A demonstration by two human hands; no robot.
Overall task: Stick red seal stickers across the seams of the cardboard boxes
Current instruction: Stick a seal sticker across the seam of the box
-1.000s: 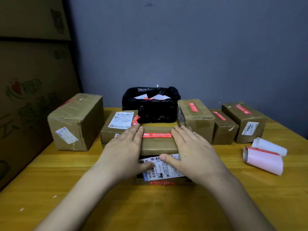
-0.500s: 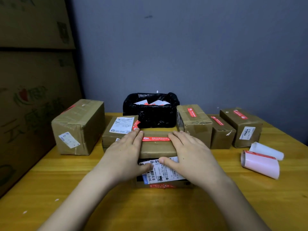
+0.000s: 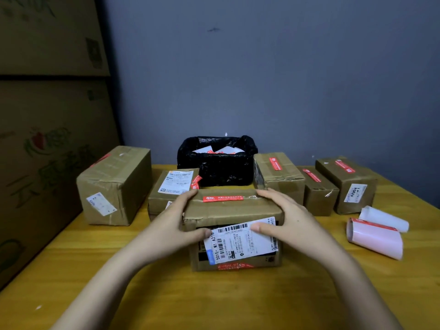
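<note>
The box [image 3: 233, 210] sits at six o'clock on the table [image 3: 142, 294], left hand [image 3: 171, 225] and right hand [image 3: 292, 222] clamped round its ends — lift it level, thumbs clear of the label [image 3: 240, 241], which reads "501E- M1 A216". Its seal [image 3: 222, 198] already spans the top seam.
</note>
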